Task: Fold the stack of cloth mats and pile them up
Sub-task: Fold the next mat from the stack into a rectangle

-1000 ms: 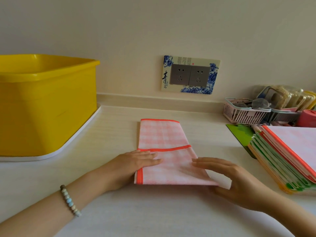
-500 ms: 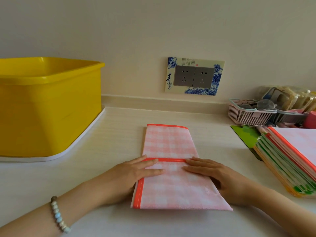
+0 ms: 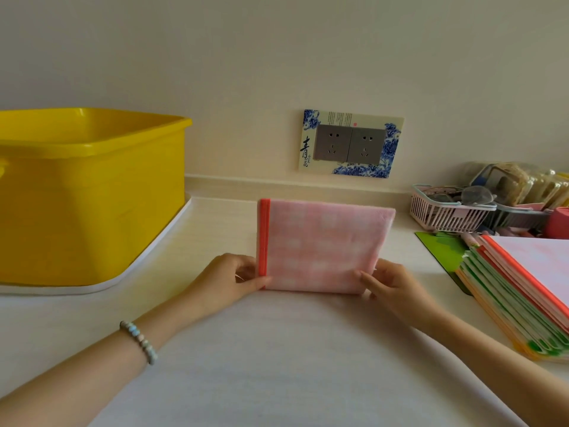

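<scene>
Folded pink checked cloth mat [image 3: 320, 248] raised between both hands over the counter [image 3: 277, 359]. Left hand [image 3: 229, 280] pinches its orange-trimmed edge, right hand [image 3: 389, 283] pinches the opposite lower corner. Unfolded mat stack [image 3: 520, 291] lies right of the right hand.

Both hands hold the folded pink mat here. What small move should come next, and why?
Probably lay the pink mat flat on the counter to start the pile: it looks fully folded, the left hand and right hand pinch its near corners, no folded pile shows yet, and the stack of unfolded mats waits at the right.
</scene>
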